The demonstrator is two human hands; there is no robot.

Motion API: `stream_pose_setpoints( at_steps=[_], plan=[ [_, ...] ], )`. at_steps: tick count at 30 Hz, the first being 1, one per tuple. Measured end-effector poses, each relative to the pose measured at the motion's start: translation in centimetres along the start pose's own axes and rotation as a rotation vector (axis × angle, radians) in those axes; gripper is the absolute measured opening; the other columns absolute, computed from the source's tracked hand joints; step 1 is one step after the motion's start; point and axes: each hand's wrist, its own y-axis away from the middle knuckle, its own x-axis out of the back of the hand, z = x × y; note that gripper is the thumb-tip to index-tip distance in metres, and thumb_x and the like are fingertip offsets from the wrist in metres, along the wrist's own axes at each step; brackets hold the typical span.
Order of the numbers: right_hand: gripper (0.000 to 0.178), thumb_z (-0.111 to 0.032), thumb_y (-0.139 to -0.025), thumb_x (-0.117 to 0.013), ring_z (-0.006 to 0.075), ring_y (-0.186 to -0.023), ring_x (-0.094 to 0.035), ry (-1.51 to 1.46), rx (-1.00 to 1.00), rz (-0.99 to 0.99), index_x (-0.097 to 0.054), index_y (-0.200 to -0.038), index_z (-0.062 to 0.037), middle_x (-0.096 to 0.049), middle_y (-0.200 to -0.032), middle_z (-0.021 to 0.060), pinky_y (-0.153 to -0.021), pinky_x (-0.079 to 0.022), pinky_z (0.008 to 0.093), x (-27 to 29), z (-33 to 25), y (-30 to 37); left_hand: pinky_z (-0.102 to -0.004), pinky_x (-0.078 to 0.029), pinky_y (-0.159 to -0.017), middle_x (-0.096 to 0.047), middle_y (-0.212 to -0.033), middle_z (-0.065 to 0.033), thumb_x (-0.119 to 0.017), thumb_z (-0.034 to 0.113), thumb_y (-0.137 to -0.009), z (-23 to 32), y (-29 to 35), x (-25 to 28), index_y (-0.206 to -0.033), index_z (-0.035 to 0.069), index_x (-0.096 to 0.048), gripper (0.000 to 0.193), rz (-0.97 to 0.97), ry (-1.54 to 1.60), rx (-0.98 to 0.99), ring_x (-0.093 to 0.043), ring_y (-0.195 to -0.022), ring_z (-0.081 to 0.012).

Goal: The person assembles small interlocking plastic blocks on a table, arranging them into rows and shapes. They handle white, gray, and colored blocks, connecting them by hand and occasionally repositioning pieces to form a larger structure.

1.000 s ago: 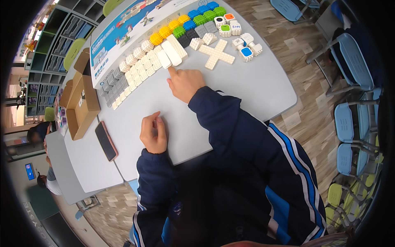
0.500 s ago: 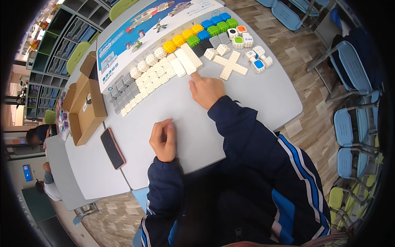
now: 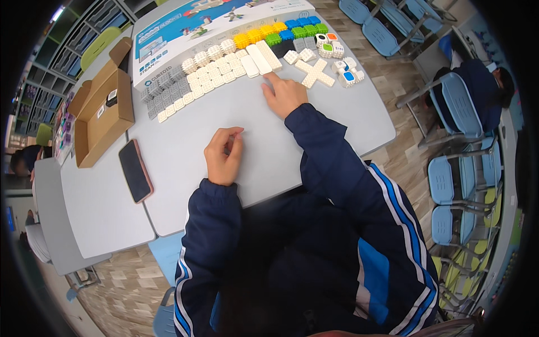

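Note:
My right hand (image 3: 287, 96) rests by the near end of a long white studded plank (image 3: 270, 56). Its index finger reaches to the plank's edge and the thumb stands apart, with nothing held. Beside the plank lie a smooth white bar (image 3: 250, 65) and rows of small white plates (image 3: 213, 76). To the right are a white X-shaped piece (image 3: 313, 73) and clusters of white cube blocks (image 3: 348, 73) with coloured faces. My left hand (image 3: 223, 157) hovers over or rests on the near tabletop, fingers curled and thumb close to the index fingertip; I see nothing in it.
Behind the pieces lies a large printed box (image 3: 191, 28). Yellow blocks (image 3: 261, 36), green blocks (image 3: 303, 36) and grey pieces (image 3: 163, 95) line its front. Left are an open cardboard box (image 3: 104, 123) and a phone (image 3: 136, 171). Blue chairs (image 3: 449, 180) stand right of the table (image 3: 359, 121).
The view has shifted, so the table sits higher and further left. My right index finger still reaches to the white pieces, its thumb a little further apart. My left hand stays curled.

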Motion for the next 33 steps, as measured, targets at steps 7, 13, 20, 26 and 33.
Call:
stream_pose_setpoints(
  at_steps=[7, 13, 20, 26, 33],
  plan=[
    [0.027, -0.028, -0.091, -0.063, 0.0364, -0.070, -0.069, -0.100, -0.163, 0.058, -0.066, -0.112, -0.0115, -0.071, -0.073, 0.0151, -0.066, -0.054, 0.0496, -0.7, 0.7, 0.2, -0.0256, -0.043, -0.059, -0.063, -0.080, -0.0057, -0.062, -0.001, -0.088, 0.0, 0.1, 0.1, -0.099, 0.001, -0.071, 0.015, 0.034, 0.003, 0.003, -0.049, -0.061, -0.0098],
    [0.028, -0.028, -0.090, -0.063, 0.0362, -0.072, -0.070, -0.014, -0.174, 0.076, -0.066, -0.111, -0.0094, -0.071, -0.076, 0.0173, -0.066, -0.055, 0.0491, -0.8, 0.6, 0.2, -0.0264, -0.044, -0.060, -0.064, -0.081, -0.0071, -0.062, -0.001, -0.087, 0.1, 0.3, 0.1, -0.098, 0.001, -0.071, 0.014, 0.013, -0.036, -0.009, -0.050, -0.061, -0.0121],
    [0.032, -0.027, -0.090, -0.063, 0.0356, -0.070, -0.070, 0.033, -0.207, 0.045, -0.063, -0.116, -0.0086, -0.071, -0.076, 0.0177, -0.064, -0.055, 0.0485, -0.6, 0.3, 0.1, -0.0284, -0.045, -0.060, -0.064, -0.082, -0.0085, -0.062, 0.000, -0.087, -0.3, 0.3, 0.0, -0.098, 0.001, -0.070, 0.014, -0.017, -0.072, -0.034, -0.052, -0.061, -0.0139],
    [0.035, -0.028, -0.090, -0.063, 0.0361, -0.071, -0.071, 0.030, -0.224, 0.016, -0.062, -0.119, -0.0079, -0.071, -0.077, 0.0183, -0.067, -0.055, 0.0494, -0.5, 0.4, -0.1, -0.0315, -0.047, -0.066, -0.064, -0.084, -0.0078, -0.063, 0.002, -0.087, 0.1, 0.3, 0.0, -0.098, 0.004, -0.070, 0.013, -0.077, -0.138, -0.038, -0.052, -0.064, -0.0188],
    [0.038, -0.030, -0.090, -0.063, 0.0360, -0.076, -0.071, -0.052, -0.202, -0.036, -0.063, -0.120, -0.0061, -0.073, -0.083, 0.0169, -0.071, -0.055, 0.0480, -0.1, 0.3, 0.3, -0.0301, -0.049, -0.075, -0.067, -0.090, -0.0091, -0.061, 0.002, -0.091, 1.4, 1.0, 0.7, -0.103, 0.005, -0.071, 0.016, -0.061, -0.064, -0.124, -0.060, -0.076, -0.0193]
  ],
)
